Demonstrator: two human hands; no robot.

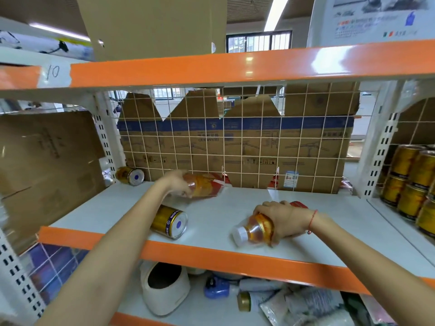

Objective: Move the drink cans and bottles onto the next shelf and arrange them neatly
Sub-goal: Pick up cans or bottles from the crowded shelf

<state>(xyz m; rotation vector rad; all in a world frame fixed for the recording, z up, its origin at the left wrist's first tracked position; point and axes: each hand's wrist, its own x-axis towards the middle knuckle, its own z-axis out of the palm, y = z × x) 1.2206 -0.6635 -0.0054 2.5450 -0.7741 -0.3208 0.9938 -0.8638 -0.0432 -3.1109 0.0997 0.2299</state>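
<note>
Two bottles lie on their sides on the white shelf point(235, 203), each in a hand. The left hand point(175, 182) curls round the neck end of the far bottle point(204, 185), which lies close to the wire mesh back point(235, 142). The right hand point(280, 220) wraps over the near bottle point(255, 228), whose white cap points toward the orange front edge point(211, 252). Just below the left forearm a gold can point(169, 221) lies tipped over, its base facing outward. Beyond and left of the left hand another fallen can point(130, 175) rests in the back corner. Well to the right of the right hand, past the upright point(376, 149), stacked gold cans point(412, 184) stand on the neighbouring shelf.
</note>
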